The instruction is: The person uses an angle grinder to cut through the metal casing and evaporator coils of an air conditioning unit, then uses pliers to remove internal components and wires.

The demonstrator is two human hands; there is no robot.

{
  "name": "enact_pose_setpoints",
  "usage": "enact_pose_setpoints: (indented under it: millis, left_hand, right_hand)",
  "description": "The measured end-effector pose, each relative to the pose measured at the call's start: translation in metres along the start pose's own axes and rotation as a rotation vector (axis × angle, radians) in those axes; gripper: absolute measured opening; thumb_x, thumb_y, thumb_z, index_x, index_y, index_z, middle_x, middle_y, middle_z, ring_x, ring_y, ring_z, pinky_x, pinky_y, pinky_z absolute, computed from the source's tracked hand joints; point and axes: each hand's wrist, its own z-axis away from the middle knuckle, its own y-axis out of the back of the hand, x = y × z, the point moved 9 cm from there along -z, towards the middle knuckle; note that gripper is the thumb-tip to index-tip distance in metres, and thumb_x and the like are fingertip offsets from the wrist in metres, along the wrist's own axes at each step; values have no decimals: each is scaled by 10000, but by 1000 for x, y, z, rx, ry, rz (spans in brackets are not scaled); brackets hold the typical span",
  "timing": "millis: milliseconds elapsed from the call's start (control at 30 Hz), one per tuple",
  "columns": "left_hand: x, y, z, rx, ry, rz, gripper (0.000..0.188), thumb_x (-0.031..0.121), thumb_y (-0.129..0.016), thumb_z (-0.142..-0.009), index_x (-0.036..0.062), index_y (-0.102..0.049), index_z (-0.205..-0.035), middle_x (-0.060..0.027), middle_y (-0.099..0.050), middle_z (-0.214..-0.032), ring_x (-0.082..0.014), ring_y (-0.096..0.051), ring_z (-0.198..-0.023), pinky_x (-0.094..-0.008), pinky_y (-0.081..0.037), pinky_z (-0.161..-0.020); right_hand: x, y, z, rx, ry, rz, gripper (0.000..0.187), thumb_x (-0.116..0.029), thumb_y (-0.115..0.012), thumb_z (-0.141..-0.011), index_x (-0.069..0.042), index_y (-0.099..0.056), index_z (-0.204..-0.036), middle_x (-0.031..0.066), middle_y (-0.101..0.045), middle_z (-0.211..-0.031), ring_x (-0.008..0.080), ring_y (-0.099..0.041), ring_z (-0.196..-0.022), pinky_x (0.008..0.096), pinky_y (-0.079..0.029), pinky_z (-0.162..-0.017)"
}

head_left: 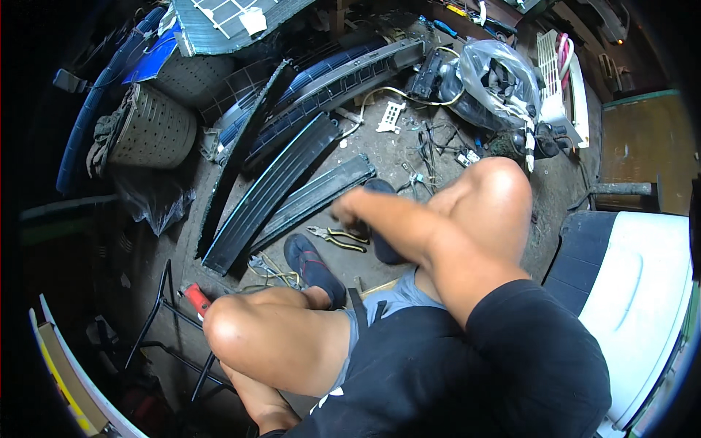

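My right hand [350,207] reaches forward over the floor above my right shoe, smeared by motion, so its fingers and anything in them do not show. Just nearer to me lie pliers [342,238] with yellow-and-black handles, between my two dark shoes. Beyond the hand rests a dark ribbed strip [318,196], and left of it a longer black grooved panel [274,193]. A thin black rough-edged panel [244,157] leans alongside. Part of my left forearm [252,398] shows below my left knee; the left hand itself is hidden.
Cables [438,142] and a white perforated plate [391,117] lie ahead. A clear plastic bag [500,73] of parts stands far right. A perforated basket [153,131] is far left. A red tool [196,299] and black metal frame [164,321] sit left; a white-and-dark casing [628,277] stands right.
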Motion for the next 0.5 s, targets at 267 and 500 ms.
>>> enact_pose_setpoints:
  millis: [267, 500]
  left_hand:
    - [109, 38, 51, -110, -138, 392, 563, 485, -826, -967, 55, -645, -1283, -43, -650, -996, -176, -640, -878, -338, -505, -788]
    - [331, -59, 27, -450, -435, 440, 592, 471, -829, -968, 56, -611, -1330, -11, -624, -1011, -144, -616, -873, -316, -495, -797]
  right_hand:
    - [126, 248, 200, -9, -224, -17, 647, -299, -801, -990, -175, -590, -1589, 173, -649, -1544, 356, -679, -1330, 495, -610, -1048]
    - [250, -75, 136, 194, -188, -381, 776, -405, -722, -1033, -220, -407, -1718, 252, -607, -1560, 389, -702, -1231, 516, -626, -937]
